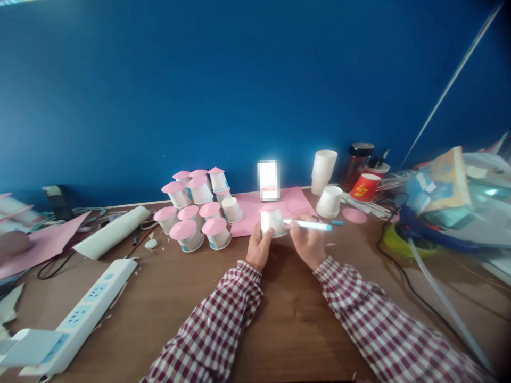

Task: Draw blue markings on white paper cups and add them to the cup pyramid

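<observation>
My left hand (pixel 258 249) is closed around a small white paper cup (pixel 273 220), held upside down just above the brown table. My right hand (pixel 306 242) grips a white pen with a blue cap (pixel 309 225), its tip against the cup's side. Both sleeves are red and white check. Behind the cup lies a pink paper sheet (pixel 249 210) with a pink paper disc (pixel 297 206) on it. To the left stands a pile of several white cups with pink tops (pixel 197 210), stacked in tiers.
A white power strip (pixel 85 314) lies at front left, beside a lying stack of white cups (pixel 114 231) and pink paper (pixel 43 242). Upright and inverted white cups (pixel 325 183), a red cup (pixel 365 187), a dark jar (pixel 358 162) and cluttered bags and cables (pixel 439 213) fill the right.
</observation>
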`<state>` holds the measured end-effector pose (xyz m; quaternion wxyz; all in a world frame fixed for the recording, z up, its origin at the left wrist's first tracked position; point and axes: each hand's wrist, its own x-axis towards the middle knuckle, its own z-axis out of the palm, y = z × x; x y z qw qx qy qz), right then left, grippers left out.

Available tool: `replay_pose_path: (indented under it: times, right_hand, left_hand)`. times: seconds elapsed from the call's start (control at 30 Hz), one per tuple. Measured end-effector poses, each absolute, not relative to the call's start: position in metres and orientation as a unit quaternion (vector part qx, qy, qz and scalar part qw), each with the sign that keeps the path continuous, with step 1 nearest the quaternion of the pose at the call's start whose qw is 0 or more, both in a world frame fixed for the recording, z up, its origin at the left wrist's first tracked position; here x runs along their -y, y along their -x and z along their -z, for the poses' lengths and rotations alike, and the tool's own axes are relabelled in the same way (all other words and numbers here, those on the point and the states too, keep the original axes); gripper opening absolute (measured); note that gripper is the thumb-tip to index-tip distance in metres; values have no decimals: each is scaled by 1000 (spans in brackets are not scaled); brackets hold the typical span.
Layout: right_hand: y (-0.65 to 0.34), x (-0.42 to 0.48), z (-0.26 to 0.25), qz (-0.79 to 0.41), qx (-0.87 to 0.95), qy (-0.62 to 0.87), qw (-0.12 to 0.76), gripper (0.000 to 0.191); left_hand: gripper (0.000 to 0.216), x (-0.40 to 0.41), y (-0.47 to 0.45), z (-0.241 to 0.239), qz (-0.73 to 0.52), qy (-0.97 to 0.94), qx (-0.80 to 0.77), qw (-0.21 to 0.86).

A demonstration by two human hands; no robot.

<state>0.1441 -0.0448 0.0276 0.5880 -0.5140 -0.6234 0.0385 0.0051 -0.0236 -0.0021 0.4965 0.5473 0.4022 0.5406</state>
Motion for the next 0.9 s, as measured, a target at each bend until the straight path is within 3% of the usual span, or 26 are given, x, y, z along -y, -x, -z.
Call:
replay_pose_path:
  times: [0.4, 0.9]
  right_hand:
    - [-145, 44, -25, -29, 609, 504, 612, 14]
    - [-142, 47, -22, -25, 647, 498, 577, 14]
  left_hand:
    - [40, 26, -5, 1, -543, -531, -398, 515]
    - [38, 24, -5, 4, -528, -554, -406, 500]
